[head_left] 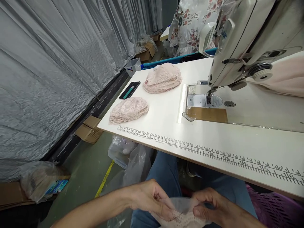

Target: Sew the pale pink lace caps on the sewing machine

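Low in the view, over my lap, a pale pink lace piece [182,219] with a sheer edge is pinched between both hands. My left hand [152,199] grips its left side, thumb and fingers pressed together. On the right side, my right hand [211,205] holds it between thumb and curled fingers. The lower part of the piece runs out of the frame. Two stacks of similar pink lace pieces lie on the white table [161,110]: a nearer stack [129,110] by the left corner and a farther stack [163,77] behind it.
A white sewing machine [237,41] stands at the right, with pink fabric [285,76] behind it. A black phone [129,90] lies near the table's left edge. Below are a clear plastic bin [118,155] and a purple basket [273,209]. A person in a floral top [192,25] is beyond.
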`<state>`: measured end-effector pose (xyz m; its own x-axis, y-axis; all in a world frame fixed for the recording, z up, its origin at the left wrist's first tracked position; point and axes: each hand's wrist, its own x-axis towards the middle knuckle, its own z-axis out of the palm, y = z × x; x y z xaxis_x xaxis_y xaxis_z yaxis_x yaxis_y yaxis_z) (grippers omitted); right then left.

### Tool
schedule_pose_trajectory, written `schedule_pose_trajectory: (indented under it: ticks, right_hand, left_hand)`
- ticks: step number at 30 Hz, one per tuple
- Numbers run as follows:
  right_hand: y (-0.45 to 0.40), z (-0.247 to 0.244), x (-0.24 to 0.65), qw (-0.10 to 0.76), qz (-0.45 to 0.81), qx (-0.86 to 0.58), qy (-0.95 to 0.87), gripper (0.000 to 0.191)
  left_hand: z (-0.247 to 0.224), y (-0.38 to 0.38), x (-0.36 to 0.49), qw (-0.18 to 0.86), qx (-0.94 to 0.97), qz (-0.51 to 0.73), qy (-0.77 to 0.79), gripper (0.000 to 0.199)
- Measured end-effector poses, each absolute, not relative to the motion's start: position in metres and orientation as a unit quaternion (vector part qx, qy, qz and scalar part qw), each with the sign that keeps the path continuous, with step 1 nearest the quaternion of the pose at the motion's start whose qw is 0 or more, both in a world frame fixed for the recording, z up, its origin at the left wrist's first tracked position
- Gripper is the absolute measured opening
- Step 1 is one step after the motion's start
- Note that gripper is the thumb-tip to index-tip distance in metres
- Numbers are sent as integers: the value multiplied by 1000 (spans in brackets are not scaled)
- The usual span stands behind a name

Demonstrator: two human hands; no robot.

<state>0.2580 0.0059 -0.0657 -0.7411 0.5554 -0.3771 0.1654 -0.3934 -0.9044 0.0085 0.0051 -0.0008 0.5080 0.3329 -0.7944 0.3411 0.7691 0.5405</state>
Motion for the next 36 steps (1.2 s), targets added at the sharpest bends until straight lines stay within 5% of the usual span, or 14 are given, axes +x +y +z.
schedule_pose_trajectory:
  ticks: [25,36]
  right_hand:
    - [2,-60,257,153,782,-320,-512,40]
    - [-5,-45,238,169,745,-341,-548,26]
  left_hand:
    - [-4,1,7,726,458,15,513,78]
    - [10,3,7,667,554,16,498,57]
